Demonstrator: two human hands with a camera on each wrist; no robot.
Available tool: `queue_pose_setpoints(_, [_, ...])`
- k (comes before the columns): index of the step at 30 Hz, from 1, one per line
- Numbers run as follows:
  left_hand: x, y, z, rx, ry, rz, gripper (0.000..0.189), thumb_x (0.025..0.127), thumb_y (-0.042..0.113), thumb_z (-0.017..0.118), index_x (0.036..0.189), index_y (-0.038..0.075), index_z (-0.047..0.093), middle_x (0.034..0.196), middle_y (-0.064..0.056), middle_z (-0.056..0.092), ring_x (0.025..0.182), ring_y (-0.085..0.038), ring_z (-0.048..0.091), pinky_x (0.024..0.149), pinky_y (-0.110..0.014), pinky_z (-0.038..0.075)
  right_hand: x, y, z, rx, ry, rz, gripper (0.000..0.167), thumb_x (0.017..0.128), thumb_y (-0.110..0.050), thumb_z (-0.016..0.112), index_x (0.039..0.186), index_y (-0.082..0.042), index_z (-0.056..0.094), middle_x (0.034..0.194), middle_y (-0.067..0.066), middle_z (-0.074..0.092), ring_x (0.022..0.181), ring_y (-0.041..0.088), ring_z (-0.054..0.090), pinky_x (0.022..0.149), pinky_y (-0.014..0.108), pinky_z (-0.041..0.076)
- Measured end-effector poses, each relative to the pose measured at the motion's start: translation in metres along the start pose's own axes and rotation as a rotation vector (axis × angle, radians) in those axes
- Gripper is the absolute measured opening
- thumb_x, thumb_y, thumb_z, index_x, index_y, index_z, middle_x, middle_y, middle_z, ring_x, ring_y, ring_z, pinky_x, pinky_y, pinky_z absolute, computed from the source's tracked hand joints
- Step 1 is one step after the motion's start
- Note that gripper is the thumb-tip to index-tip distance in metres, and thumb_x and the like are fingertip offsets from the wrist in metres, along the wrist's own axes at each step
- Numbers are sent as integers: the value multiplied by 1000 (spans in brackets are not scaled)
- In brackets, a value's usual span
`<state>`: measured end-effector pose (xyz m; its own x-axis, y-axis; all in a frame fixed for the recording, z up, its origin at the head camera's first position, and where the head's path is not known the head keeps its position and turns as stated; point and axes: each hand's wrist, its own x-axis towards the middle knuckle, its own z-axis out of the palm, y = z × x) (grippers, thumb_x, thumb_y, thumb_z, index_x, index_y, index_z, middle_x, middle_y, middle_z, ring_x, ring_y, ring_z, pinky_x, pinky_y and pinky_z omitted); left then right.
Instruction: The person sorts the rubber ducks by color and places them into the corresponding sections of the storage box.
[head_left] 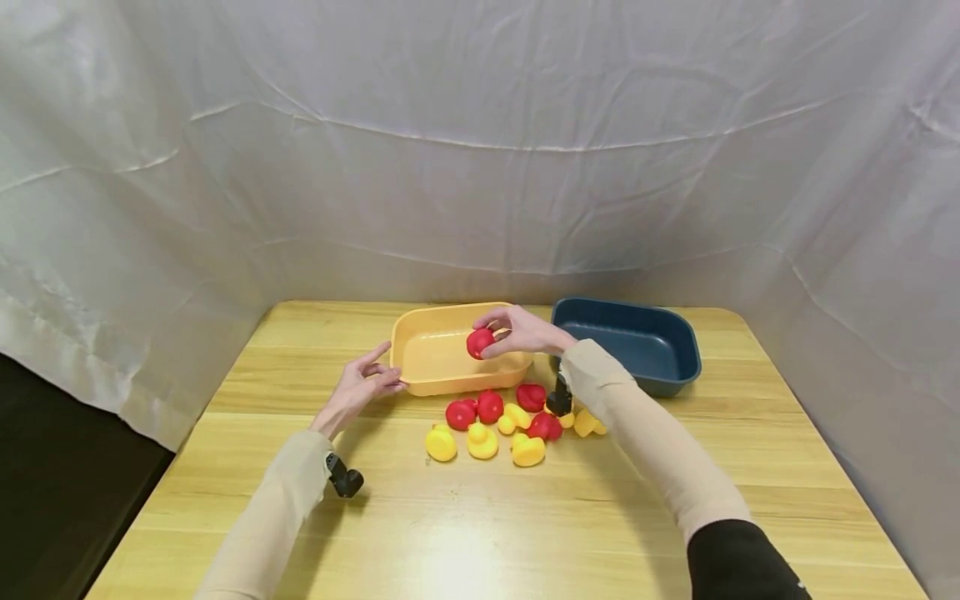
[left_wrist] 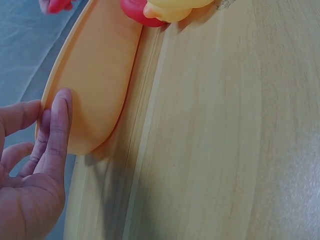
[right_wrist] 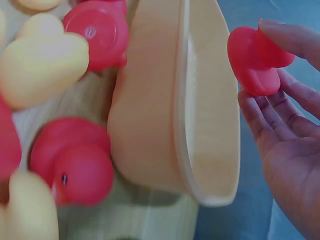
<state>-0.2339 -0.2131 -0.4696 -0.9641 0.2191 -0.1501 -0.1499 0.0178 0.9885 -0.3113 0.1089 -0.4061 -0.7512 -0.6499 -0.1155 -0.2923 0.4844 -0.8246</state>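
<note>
My right hand (head_left: 517,329) holds a red rubber duck (right_wrist: 257,60) between thumb and fingertips, above the yellow-orange bin (head_left: 420,387). In the right wrist view the duck hangs beyond the bin's rim. Over at the bin's left end, my left hand (head_left: 362,385) touches the front corner with fairly straight fingers; the left wrist view has one finger against the outer wall and another at the rim. In front of the bin lie several red ducks (head_left: 491,407) and yellow ducks (head_left: 482,442), some tipped on their sides.
A dark blue bin (head_left: 678,379) stands at the back right, beside the yellow-orange one. My right forearm passes over a few yellow ducks (head_left: 587,423) near it. The wooden table (head_left: 390,533) backs onto a hanging grey-white sheet (head_left: 480,208).
</note>
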Motion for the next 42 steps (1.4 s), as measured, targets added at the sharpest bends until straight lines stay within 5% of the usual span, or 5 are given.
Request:
queue_pose_setpoints(11, [1, -2, -1, 1, 2, 0, 75, 99, 2, 60, 160, 3, 16, 96, -5, 68, 82, -9, 75, 91, -27, 61, 35, -7, 34, -33, -21, -5, 50, 86, -19, 79, 131, -5, 61, 129, 14, 66, 117, 28, 61, 99, 33, 57])
queue_pose_setpoints(23, [2, -1, 1, 23, 10, -4, 73, 100, 4, 59, 161, 6, 19, 101, -9, 66, 85, -12, 76, 98, -36, 58, 52, -10, 57, -9, -4, 25, 48, 89, -20, 76, 131, -1, 62, 128, 16, 66, 114, 27, 63, 97, 29, 57])
queue_pose_setpoints(31, [3, -2, 2, 9, 22, -11, 73, 99, 2, 60, 161, 5, 20, 100, -9, 65, 83, -10, 75, 94, -34, 60, 47, -8, 50, 27, 24, 22, 55, 91, -18, 74, 138, 3, 56, 136, 21, 60, 121, 32, 61, 100, 35, 57])
queue_pose_setpoints(42, [2, 0, 1, 18, 23, -19, 73, 100, 2, 59, 161, 6, 19, 95, -2, 62, 82, -10, 75, 89, -25, 61, 14, -1, 34, 89, 33, -105, 53, 91, -7, 71, 138, 10, 52, 134, 32, 57, 119, 41, 60, 108, 42, 54])
